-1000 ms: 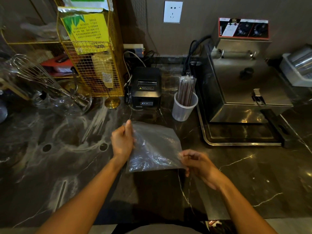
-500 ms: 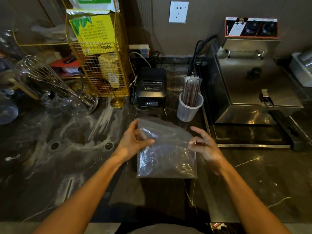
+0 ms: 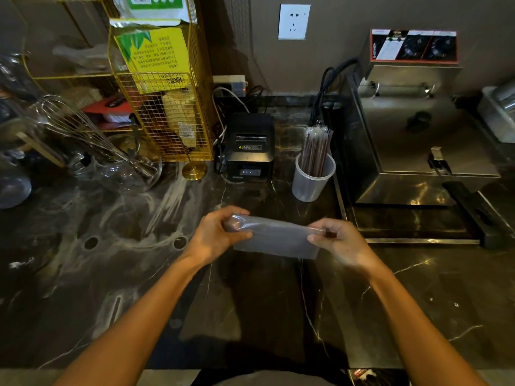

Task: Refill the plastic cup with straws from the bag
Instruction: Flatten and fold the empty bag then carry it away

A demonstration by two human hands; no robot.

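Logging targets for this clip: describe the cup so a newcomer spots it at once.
Find the steel fryer on the right of the dark counter. Just left of it, right of the black printer, stands the cup. It is the only translucent plastic tumbler there, upright, with a bundle of dark wrapped straws sticking out.
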